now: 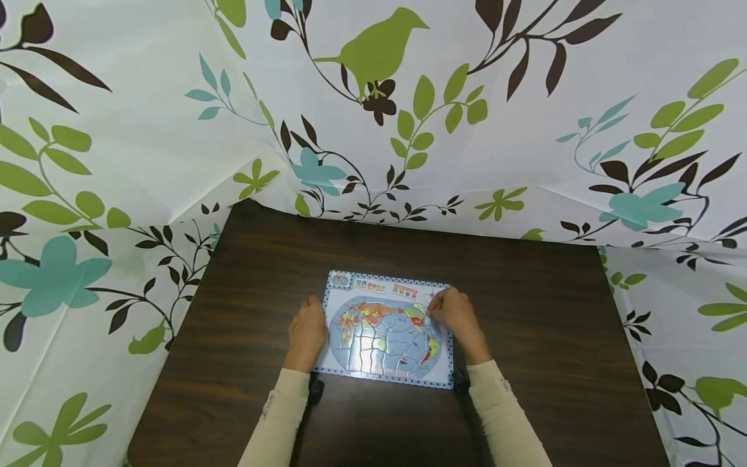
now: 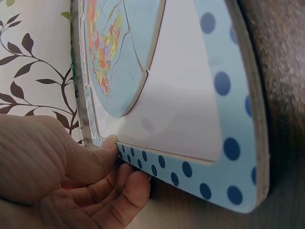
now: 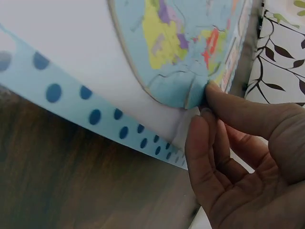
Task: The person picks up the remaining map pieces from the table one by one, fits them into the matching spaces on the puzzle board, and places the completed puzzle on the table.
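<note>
A flat world-map jigsaw puzzle [image 1: 379,345] lies on the table, its oval of blue, red and yellow pieces set on a white board [image 2: 183,112] with a blue dotted border. My left hand [image 1: 307,329] grips the board's left edge; in the left wrist view the thumb presses the border from above and the curled fingers are under the edge. At the map's upper right, my right hand [image 1: 460,319] pinches the edge of a puzzle piece [image 3: 195,93] between thumb and fingertips. That piece sits along the oval's rim, and the fingers partly hide it.
A dark wood-grain table [image 1: 251,402] extends on all sides of the board. Behind it and at both sides hangs a white sheet [image 1: 502,143] printed with leaves, flowers and a bird. Dark bands [image 1: 316,391] sit at the wrists, beside cream sleeves.
</note>
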The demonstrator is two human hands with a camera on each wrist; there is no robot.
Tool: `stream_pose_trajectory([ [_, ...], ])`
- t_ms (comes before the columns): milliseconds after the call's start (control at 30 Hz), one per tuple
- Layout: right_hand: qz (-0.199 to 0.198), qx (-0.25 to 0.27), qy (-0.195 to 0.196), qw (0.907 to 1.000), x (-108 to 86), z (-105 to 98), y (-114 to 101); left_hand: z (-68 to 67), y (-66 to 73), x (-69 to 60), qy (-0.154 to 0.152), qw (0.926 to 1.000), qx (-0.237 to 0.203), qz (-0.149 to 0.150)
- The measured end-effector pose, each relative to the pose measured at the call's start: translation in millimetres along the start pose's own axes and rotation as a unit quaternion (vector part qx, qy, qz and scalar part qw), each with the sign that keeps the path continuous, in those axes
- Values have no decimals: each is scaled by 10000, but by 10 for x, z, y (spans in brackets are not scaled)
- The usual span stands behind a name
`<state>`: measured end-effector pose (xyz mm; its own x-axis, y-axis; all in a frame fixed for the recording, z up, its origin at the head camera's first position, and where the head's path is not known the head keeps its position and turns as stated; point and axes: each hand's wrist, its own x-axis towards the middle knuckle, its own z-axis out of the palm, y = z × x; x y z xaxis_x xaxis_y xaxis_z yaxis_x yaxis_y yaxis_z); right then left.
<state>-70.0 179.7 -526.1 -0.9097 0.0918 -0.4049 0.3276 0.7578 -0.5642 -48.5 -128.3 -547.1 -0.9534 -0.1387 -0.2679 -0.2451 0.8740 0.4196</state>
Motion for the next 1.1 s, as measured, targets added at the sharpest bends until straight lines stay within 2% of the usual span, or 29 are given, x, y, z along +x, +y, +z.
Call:
stream_pose_trajectory([
  [533,23,-153,82,9998,5,25,-24,0,5,6,58,10000,-30,14],
  [833,-26,34,128,9999,-2,36,28,19,-1,10,-45,10000,12,-66],
  [967,-172,121,276,9994,24,34,47,26,-2,10,-28,10000,0,-58],
  [1100,-291,41,586,9978,37,4,24,28,1,10,22,10000,4,16],
])
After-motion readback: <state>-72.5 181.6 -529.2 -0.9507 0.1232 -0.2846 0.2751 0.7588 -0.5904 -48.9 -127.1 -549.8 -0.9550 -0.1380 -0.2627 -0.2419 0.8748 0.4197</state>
